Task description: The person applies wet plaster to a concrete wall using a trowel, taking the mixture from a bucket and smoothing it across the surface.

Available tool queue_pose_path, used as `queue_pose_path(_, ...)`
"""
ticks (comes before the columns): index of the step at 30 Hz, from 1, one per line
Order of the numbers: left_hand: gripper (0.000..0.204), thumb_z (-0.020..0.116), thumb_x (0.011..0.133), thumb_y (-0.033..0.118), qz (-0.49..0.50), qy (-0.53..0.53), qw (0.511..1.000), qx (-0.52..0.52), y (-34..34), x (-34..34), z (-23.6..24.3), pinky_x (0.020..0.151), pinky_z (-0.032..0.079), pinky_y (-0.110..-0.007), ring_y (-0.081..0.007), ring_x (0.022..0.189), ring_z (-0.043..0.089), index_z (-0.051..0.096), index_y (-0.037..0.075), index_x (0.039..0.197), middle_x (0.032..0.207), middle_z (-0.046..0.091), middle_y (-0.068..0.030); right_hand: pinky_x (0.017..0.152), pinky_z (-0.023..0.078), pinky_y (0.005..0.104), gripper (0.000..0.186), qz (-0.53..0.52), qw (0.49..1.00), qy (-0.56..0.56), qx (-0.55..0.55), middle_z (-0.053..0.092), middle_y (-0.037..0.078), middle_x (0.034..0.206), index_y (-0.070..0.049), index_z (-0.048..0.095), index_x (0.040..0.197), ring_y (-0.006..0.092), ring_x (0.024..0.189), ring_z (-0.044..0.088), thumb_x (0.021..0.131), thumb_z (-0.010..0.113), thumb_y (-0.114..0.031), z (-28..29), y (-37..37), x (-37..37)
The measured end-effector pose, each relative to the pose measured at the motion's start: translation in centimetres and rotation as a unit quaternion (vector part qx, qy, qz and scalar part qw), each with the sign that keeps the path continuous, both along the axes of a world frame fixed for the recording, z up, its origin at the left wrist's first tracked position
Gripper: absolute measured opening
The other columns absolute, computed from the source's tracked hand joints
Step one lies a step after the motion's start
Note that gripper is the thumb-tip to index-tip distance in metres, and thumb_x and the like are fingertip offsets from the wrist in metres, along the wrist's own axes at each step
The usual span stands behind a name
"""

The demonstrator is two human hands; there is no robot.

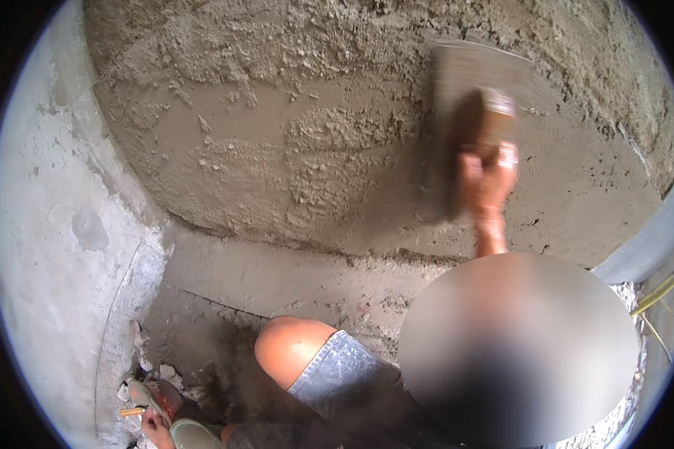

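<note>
My right hand [490, 179] is wrapped round the thick handle of a plastering trowel [528, 82], smeared by motion. The trowel's broad flat blade lies against wet grey-brown mortar [337, 165] on the surface ahead of me. Behind the blade the mortar is smooth in places; to the left it stays rough and lumpy. At the lower left, my left hand [156, 428] is closed on a tool with a short wooden handle [131, 411]; the rest of that tool is hard to make out. Rounded pale-green shapes, perhaps footwear [195, 434], sit beside this hand.
A pale cement wall [60, 187] rises on the left and meets the mortar. Below runs a cement ledge [277, 273]. Broken rubble [168, 374] lies at the lower left, near my bent knee [296, 352]. A blurred oval hides the lower right, beside a yellowish rod [659, 293].
</note>
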State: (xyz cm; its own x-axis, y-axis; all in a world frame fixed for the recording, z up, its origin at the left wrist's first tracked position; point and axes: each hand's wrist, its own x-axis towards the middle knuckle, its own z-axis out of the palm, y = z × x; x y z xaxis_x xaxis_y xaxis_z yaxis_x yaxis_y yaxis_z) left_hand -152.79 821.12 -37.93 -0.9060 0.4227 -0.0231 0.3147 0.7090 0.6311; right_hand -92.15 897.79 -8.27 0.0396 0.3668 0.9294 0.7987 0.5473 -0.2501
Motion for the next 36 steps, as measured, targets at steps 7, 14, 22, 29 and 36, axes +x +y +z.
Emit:
queue_pose_path(7, 0.059, 0.062, 0.096, 0.025, 0.222, 0.078, 0.957, -0.169, -10.0, 3.7, 5.3, 0.097, 0.05, -0.047, -0.0314, 0.117, 0.056, 0.045, 0.006, 0.149, 0.137, 0.052, -0.0184, 0.078, 0.055, 0.0403, 0.039, -0.03, 0.985, 0.164, 0.05, 0.071, 0.017, 0.102, 0.004, 0.062, 0.111, 0.0263, 0.087, 0.068, 0.085, 0.075, -0.023, 6.0, 6.0, 24.3)
queue_pose_path(14, 0.05, 0.065, 0.098, 0.027, 0.243, 0.105, 0.945, 0.193, -6.0, -4.4, 9.9, 0.09, 0.05, -0.038, -0.0232, 0.104, 0.058, 0.053, 0.004, 0.141, 0.121, 0.058, -0.0118, 0.081, 0.054, 0.0401, 0.042, 0.045, 0.982, 0.174, 0.062, 0.07, 0.015, 0.103, 0.003, 0.061, 0.118, 0.0258, 0.089, 0.066, 0.086, 0.077, -0.018, 7.6, 4.0, 6.8)
queue_pose_path(22, 0.042, 0.068, 0.1, 0.029, -0.018, 0.014, 0.946, 0.323, 28.7, -4.0, 15.6, 0.082, 0.051, -0.029, -0.0139, 0.089, 0.061, 0.061, 0.002, 0.131, 0.103, 0.065, -0.0044, 0.078, 0.051, 0.0497, 0.048, -0.005, 0.998, -0.019, 0.059, 0.055, 0.02, 0.099, 0.0, 0.055, 0.11, 0.0395, 0.093, 0.059, 0.071, 0.078, -0.016, 3.8, 2.3, -11.2)
queue_pose_path(29, 0.05, 0.066, 0.103, 0.032, 0.025, 0.066, 0.929, 0.364, 14.1, -6.5, 17.5, 0.095, 0.051, -0.032, -0.0171, 0.107, 0.063, 0.056, 0.003, 0.141, 0.118, 0.066, -0.0072, 0.085, 0.049, 0.0529, 0.046, 0.001, 0.997, 0.077, -0.002, 0.053, 0.02, 0.106, 0.002, 0.054, 0.114, 0.0388, 0.101, 0.056, 0.076, 0.074, -0.016, -4.2, 2.3, -0.9)
queue_pose_path(36, 0.054, 0.07, 0.099, 0.04, 0.235, 0.11, 0.922, 0.288, -11.5, -5.1, 13.4, 0.09, 0.051, -0.033, -0.0187, 0.108, 0.063, 0.059, 0.004, 0.139, 0.122, 0.067, -0.0075, 0.087, 0.047, 0.0529, 0.048, -0.047, 0.98, 0.152, 0.116, 0.052, 0.022, 0.111, 0.006, 0.051, 0.116, 0.0382, 0.102, 0.054, 0.078, 0.068, -0.017, 11.3, 3.5, -6.4)
